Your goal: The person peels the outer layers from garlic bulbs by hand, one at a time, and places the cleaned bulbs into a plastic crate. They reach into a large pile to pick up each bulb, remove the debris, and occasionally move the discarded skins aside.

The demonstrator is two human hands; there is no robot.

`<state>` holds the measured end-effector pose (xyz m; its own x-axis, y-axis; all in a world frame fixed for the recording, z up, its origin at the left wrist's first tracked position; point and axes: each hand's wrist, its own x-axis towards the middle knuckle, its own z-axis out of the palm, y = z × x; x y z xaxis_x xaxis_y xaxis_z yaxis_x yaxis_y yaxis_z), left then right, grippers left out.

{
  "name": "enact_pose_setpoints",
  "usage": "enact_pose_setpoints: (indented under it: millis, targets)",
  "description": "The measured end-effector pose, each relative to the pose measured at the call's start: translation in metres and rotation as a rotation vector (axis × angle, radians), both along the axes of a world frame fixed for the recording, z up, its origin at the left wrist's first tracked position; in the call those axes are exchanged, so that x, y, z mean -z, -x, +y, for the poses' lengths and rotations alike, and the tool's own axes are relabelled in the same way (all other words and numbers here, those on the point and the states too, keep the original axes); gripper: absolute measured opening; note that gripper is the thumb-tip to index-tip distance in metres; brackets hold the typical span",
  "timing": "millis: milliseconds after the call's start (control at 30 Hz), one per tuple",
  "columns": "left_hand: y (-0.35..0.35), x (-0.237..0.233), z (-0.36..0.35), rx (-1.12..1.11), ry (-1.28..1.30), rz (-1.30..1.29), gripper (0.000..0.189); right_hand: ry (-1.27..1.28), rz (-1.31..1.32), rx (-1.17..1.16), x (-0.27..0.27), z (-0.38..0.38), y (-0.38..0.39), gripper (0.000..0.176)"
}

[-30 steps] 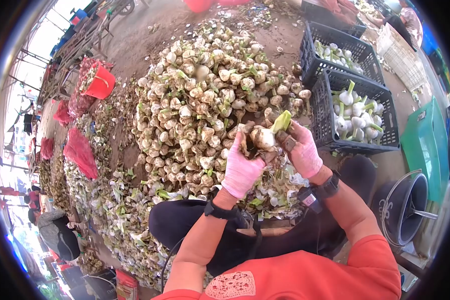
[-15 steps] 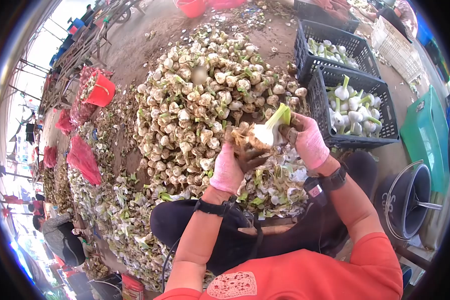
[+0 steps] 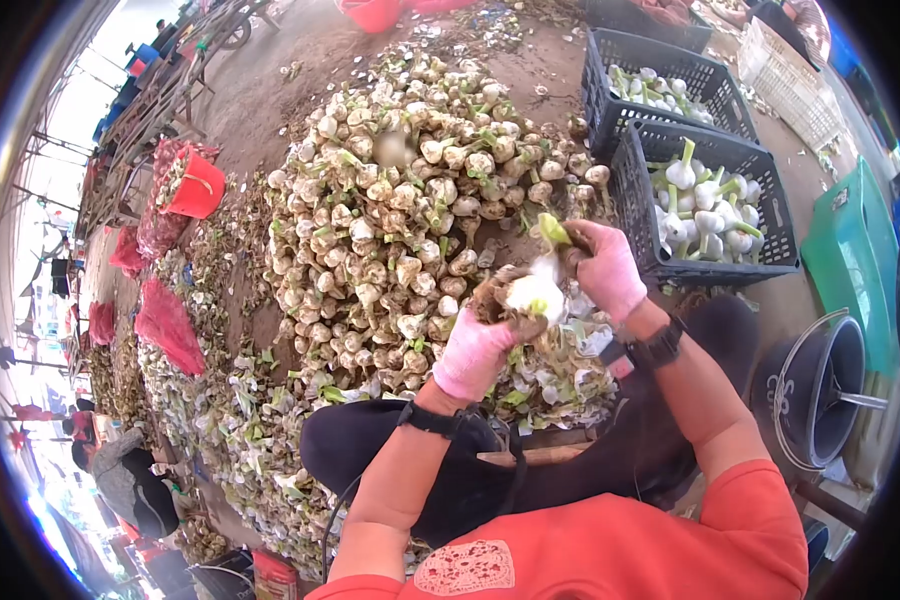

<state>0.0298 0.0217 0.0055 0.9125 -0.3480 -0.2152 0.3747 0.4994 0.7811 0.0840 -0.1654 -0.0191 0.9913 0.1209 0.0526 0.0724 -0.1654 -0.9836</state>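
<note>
In front of me, my left hand (image 3: 478, 345), in a pink glove with dark fingertips, grips a garlic bulb (image 3: 533, 297) from below and the left. White flesh shows on the bulb, while brown roots and skin hang at its left side. My right hand (image 3: 608, 270), gloved the same way, pinches a green garlic leaf (image 3: 551, 231) above the bulb. A blurred white strip runs between that leaf and the bulb. Under both hands lie pale peelings (image 3: 560, 375), and just beyond them spreads a big heap of unpeeled garlic (image 3: 370, 230).
To the right, a black crate (image 3: 705, 268) holds cleaned bulbs, with another such crate (image 3: 660, 125) behind it. A green bin (image 3: 855, 260) and a dark bucket (image 3: 830, 390) stand at my right. A red bucket (image 3: 198, 185) tips among mesh sacks at left; a person (image 3: 130, 480) sits beyond.
The bulb has rolled over in my left hand so its white side faces up. My right hand has pulled a green leaf up and away from it.
</note>
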Motion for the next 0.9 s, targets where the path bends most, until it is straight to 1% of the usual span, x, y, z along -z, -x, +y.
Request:
enact_pose_setpoints:
  millis: [67, 100, 133, 200, 233, 267, 333, 367, 400, 467, 500, 533, 600, 633, 667, 700, 733, 767, 833, 867, 900]
  targets:
    - [0.005, -0.008, -0.002, 0.092, -0.084, -0.064, 0.055, 0.368, -0.03, 0.141, 0.022, -0.015, -0.01, 0.036]
    - [0.006, -0.006, -0.002, 0.071, -0.083, -0.073, 0.056, 0.495, 0.049, 0.079, 0.025, -0.022, -0.013, 0.039]
    - [0.005, -0.006, -0.001, 0.066, -0.084, -0.075, 0.056, 0.495, 0.046, 0.074, 0.025, -0.025, -0.01, 0.039]
    - [0.004, -0.005, 0.001, 0.028, -0.064, 0.016, 0.063, 0.775, -0.335, -0.112, 0.022, -0.03, 0.001, 0.042]
    - [0.002, -0.003, 0.003, 0.041, -0.055, 0.002, 0.065, 0.605, -0.19, -0.153, 0.007, -0.028, 0.004, 0.043]
    - [0.002, 0.0, 0.002, 0.043, -0.053, 0.004, 0.065, 0.607, -0.188, -0.152, -0.003, -0.029, 0.006, 0.043]
    - [0.002, 0.004, 0.0, 0.049, -0.103, -0.083, 0.067, -0.037, 0.139, -0.316, -0.026, -0.032, 0.009, 0.041]
    - [0.001, 0.003, -0.002, 0.06, -0.171, -0.116, 0.066, 0.071, 0.205, -0.314, -0.052, -0.027, 0.015, 0.035]
    - [0.0, 0.001, -0.004, 0.066, -0.171, -0.117, 0.066, 0.07, 0.205, -0.308, -0.057, -0.024, 0.018, 0.035]
    - [-0.001, -0.002, -0.008, -0.001, -0.271, -0.278, 0.062, 0.105, 0.151, -0.338, -0.06, -0.019, 0.023, 0.031]
    - [-0.002, 0.006, -0.005, 0.01, -0.27, -0.237, 0.061, 0.131, -0.1, -0.275, -0.043, -0.017, 0.021, 0.028]
    - [-0.002, 0.004, -0.002, 0.011, -0.27, -0.235, 0.061, 0.13, -0.097, -0.274, -0.045, -0.017, 0.022, 0.028]
    - [-0.001, -0.004, 0.001, 0.051, -0.265, -0.136, 0.059, 0.319, -0.042, -0.27, -0.054, -0.017, 0.021, 0.028]
    - [0.001, -0.01, -0.001, 0.033, -0.215, -0.124, 0.056, 0.319, -0.041, -0.273, -0.057, -0.016, 0.021, 0.028]
    - [0.002, -0.008, 0.0, 0.032, -0.215, -0.123, 0.056, 0.378, -0.044, -0.272, -0.059, -0.015, 0.022, 0.027]
    - [0.003, -0.003, 0.001, 0.012, -0.137, -0.074, 0.054, 0.437, -0.045, -0.271, -0.06, -0.013, 0.022, 0.026]
    - [0.004, -0.001, 0.001, -0.007, -0.058, -0.024, 0.052, 0.436, -0.043, -0.273, -0.058, -0.01, 0.023, 0.026]
    - [0.005, -0.001, 0.002, -0.008, -0.059, -0.021, 0.052, 0.476, -0.058, -0.233, -0.057, -0.005, 0.024, 0.026]
    - [0.005, -0.004, 0.001, -0.037, 0.036, 0.125, 0.045, 0.574, -0.13, -0.136, -0.057, 0.005, 0.029, 0.022]
    - [0.004, -0.002, 0.002, -0.035, 0.037, 0.125, 0.045, 0.575, -0.129, -0.135, -0.052, 0.006, 0.03, 0.022]
    - [0.003, 0.002, 0.005, -0.021, 0.06, 0.149, 0.043, 0.599, -0.205, -0.125, -0.042, 0.006, 0.03, 0.021]
